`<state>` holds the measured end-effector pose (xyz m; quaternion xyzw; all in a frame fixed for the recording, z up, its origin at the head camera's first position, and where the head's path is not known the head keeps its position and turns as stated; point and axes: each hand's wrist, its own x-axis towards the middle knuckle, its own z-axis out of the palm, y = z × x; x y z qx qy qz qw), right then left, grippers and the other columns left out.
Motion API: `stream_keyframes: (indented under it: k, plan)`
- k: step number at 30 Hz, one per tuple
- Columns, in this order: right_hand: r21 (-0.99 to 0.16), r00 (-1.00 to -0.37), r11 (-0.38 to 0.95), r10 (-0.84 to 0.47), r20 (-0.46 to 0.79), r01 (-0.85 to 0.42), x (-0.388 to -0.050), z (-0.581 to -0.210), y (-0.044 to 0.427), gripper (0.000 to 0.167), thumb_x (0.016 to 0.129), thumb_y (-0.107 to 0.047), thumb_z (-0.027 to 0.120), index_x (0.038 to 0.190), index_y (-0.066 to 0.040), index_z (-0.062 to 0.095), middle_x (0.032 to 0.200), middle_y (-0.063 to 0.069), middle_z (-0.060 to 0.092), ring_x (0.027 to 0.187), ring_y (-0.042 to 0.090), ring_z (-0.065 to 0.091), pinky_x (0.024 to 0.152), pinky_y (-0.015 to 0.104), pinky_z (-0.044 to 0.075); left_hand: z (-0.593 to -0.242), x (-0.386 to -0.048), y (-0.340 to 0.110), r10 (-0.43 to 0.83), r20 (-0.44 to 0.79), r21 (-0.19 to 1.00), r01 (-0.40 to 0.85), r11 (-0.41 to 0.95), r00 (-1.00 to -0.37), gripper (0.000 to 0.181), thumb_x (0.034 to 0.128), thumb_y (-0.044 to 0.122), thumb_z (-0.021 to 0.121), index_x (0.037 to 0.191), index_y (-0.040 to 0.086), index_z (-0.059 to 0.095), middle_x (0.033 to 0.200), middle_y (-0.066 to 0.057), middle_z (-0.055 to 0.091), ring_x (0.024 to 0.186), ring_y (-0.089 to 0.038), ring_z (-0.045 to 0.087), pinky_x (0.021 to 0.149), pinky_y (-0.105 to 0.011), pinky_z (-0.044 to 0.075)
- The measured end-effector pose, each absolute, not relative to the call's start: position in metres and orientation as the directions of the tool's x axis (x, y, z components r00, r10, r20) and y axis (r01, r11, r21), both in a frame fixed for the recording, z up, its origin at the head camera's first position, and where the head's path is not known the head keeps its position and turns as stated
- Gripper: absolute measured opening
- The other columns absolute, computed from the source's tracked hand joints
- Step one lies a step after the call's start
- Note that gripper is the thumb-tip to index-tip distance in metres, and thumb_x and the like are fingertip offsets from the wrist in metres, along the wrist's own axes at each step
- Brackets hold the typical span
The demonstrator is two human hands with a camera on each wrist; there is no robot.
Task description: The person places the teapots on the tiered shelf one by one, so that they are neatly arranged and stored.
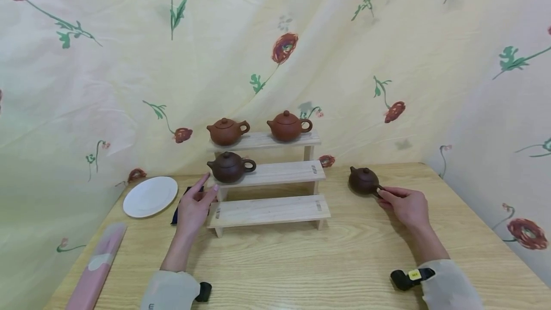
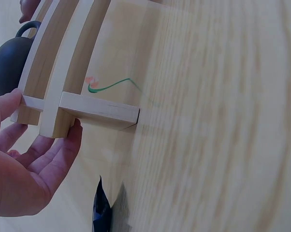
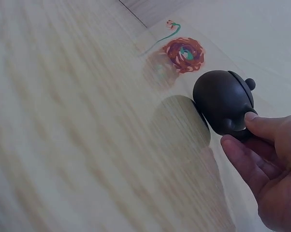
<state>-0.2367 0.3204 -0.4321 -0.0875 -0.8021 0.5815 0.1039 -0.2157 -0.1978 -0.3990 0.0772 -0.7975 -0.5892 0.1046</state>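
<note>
My right hand [image 1: 405, 205] pinches the handle of a small dark brown teapot [image 1: 363, 181] at the table's right; its spout points away from me. In the right wrist view, thumb and fingers close on that handle, and the lidded pot [image 3: 223, 101] is at the tabletop, though I cannot tell if it touches. My left hand [image 1: 193, 209] is at the left end of a three-step wooden stand [image 1: 275, 212], thumb and fingers apart, fingertips against the wood. Beside it, another dark teapot [image 1: 228, 167] sits on the middle step. Two reddish-brown teapots [image 1: 225, 132] stand on the top step.
A white plate [image 1: 150, 197] lies at the back left, near a dark cloth-like item [image 1: 175, 215] partly behind my left hand. A pink flat strip [image 1: 96, 271] runs along the left table edge. Flowered fabric [image 1: 344, 61] hangs behind the table.
</note>
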Motion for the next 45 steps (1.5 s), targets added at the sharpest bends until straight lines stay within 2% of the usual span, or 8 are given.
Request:
stream_keyframes:
  k: [11,19,22,26,33,37,45]
  plan:
    - [-0.946,-0.963,0.324,0.258,0.077,0.011,-0.237,-0.429,0.321,0.042,0.102,-0.012,0.07,0.134,0.015,0.064,0.097,-0.002,0.079,0.077,0.0,0.076,0.074,0.024,0.062,-0.398,-0.215,-0.198,-0.249,0.062,0.961,-0.009,0.276,-0.967,0.057,0.1021,0.038,0.071,0.156,0.03,0.054,0.103,-0.009,0.076,0.082,-0.012,0.066,0.065,-0.023,0.047]
    - [-0.947,-0.964,0.319,0.238,0.12,-0.039,-0.236,-0.423,0.321,0.04,0.105,-0.011,0.066,0.134,0.017,0.063,0.1,-0.005,0.076,0.079,0.001,0.076,0.075,0.023,0.062,-0.398,-0.214,-0.198,-0.253,0.062,0.962,-0.01,0.274,-0.965,0.057,0.1021,0.038,0.071,0.156,0.03,0.055,0.104,-0.011,0.076,0.084,-0.011,0.067,0.066,-0.023,0.048]
    - [-0.947,-0.964,0.316,0.23,0.137,-0.059,-0.235,-0.42,0.32,0.041,0.105,-0.011,0.065,0.134,0.018,0.062,0.097,-0.01,0.075,0.08,0.001,0.076,0.076,0.022,0.062,-0.399,-0.215,-0.198,-0.255,0.066,0.962,-0.007,0.272,-0.965,0.056,0.1021,0.037,0.071,0.156,0.029,0.055,0.103,-0.009,0.076,0.085,-0.011,0.068,0.067,-0.023,0.049]
    - [-0.959,-0.963,0.275,0.232,0.136,-0.069,-0.233,-0.417,0.319,0.043,0.105,-0.011,0.065,0.133,0.021,0.06,0.09,-0.019,0.073,0.08,0.003,0.077,0.075,0.022,0.062,-0.399,-0.215,-0.198,-0.255,0.074,0.961,0.0,0.278,-0.964,0.056,0.1023,0.036,0.071,0.156,0.029,0.055,0.101,-0.008,0.076,0.086,-0.011,0.068,0.068,-0.023,0.049]
    - [-0.98,-0.962,0.18,0.241,0.127,-0.084,-0.232,-0.412,0.319,0.042,0.103,-0.009,0.068,0.132,0.021,0.061,0.088,-0.017,0.075,0.081,0.008,0.079,0.076,0.024,0.061,-0.399,-0.215,-0.198,-0.252,0.077,0.96,0.003,0.281,-0.965,0.056,0.1022,0.038,0.071,0.156,0.029,0.055,0.101,-0.008,0.075,0.085,-0.012,0.067,0.066,-0.023,0.048]
    - [-0.983,-0.961,0.148,0.237,0.144,-0.111,-0.23,-0.409,0.318,0.038,0.102,-0.009,0.07,0.13,0.016,0.065,0.089,-0.015,0.077,0.082,0.008,0.079,0.077,0.026,0.062,-0.398,-0.214,-0.198,-0.244,0.068,0.961,-0.002,0.275,-0.967,0.057,0.1021,0.039,0.071,0.156,0.03,0.054,0.101,-0.008,0.074,0.082,-0.013,0.064,0.063,-0.023,0.046]
    - [-0.982,-0.962,0.043,0.194,0.19,-0.185,-0.225,-0.4,0.313,0.019,0.099,-0.008,0.074,0.116,-0.001,0.08,0.092,-0.009,0.08,0.08,0.01,0.08,0.075,0.027,0.062,-0.397,-0.215,-0.198,-0.237,0.065,0.96,-0.004,0.281,-0.969,0.058,0.1019,0.039,0.071,0.156,0.029,0.054,0.1,-0.007,0.077,0.08,-0.012,0.065,0.062,-0.023,0.045]
